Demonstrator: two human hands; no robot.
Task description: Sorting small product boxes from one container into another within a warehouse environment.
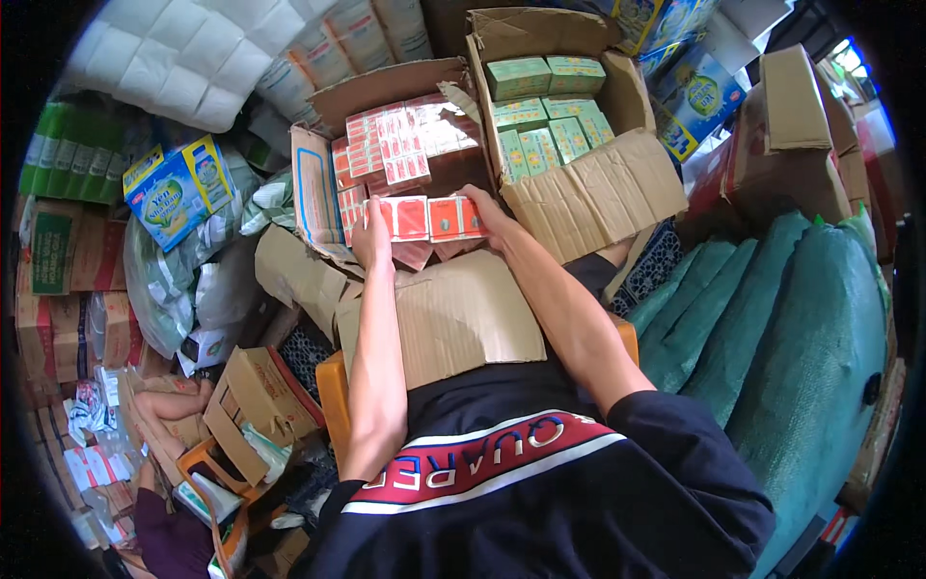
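My left hand [372, 235] and my right hand [490, 217] press from both ends on a row of small red-and-white packs [428, 218]. This row is above the near part of an open cardboard box [312, 192], close to its folded-down front flap [470, 311]. Inside that box are stacks of similar red-and-white packs [387, 141], some under shiny clear wrap. Right beside it stands a second open cardboard box [634, 87] with green packs [539, 148] in it. My fingertips are partly hidden behind the row.
Green woven sacks [796, 347] lie at the right. A blue drink carton [181, 192] rests on plastic bags at the left. Wrapped white rolls [195, 51] are stacked at the back left. Another person's arm [163, 420] shows at the lower left, near an open cardboard box [253, 405].
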